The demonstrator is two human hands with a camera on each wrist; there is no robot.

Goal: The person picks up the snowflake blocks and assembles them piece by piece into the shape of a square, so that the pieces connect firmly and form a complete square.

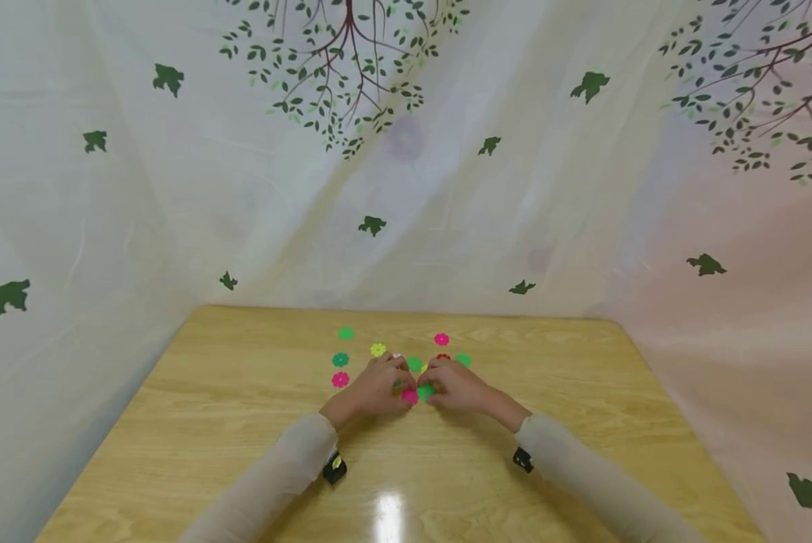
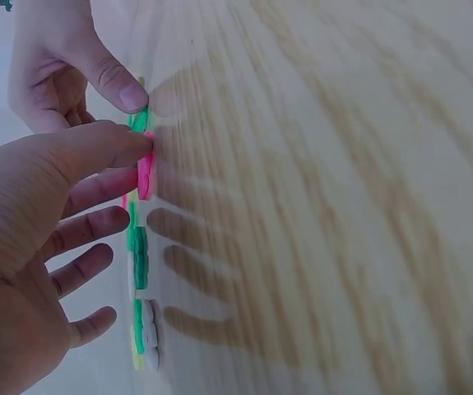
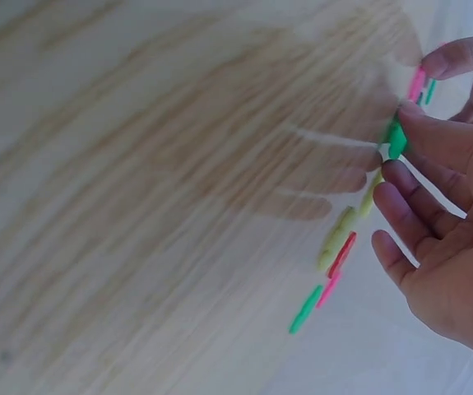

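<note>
My left hand [image 1: 377, 386] pinches a pink flower-shaped plastic disc [image 1: 409, 397] between thumb and fingers, low over the table. Facing it, my right hand [image 1: 458, 385] holds a green flower disc [image 1: 425, 393] the same way. The two discs meet edge to edge between the fingertips, the green one [image 2: 140, 121] just beyond the pink one [image 2: 145, 176] in the left wrist view. The other fingers of both hands spread loosely. Another green disc [image 1: 415, 364] lies just past the fingertips, and a yellow one beside it is partly hidden by the right hand.
Several more flower discs lie around the hands: pink [image 1: 341, 379], teal [image 1: 341, 360], green [image 1: 347, 333] and yellow [image 1: 378, 350] on the left, pink [image 1: 442, 339] and green [image 1: 463, 360] on the right. The wooden table [image 1: 209, 422] ends at a leaf-patterned curtain [image 1: 439, 249].
</note>
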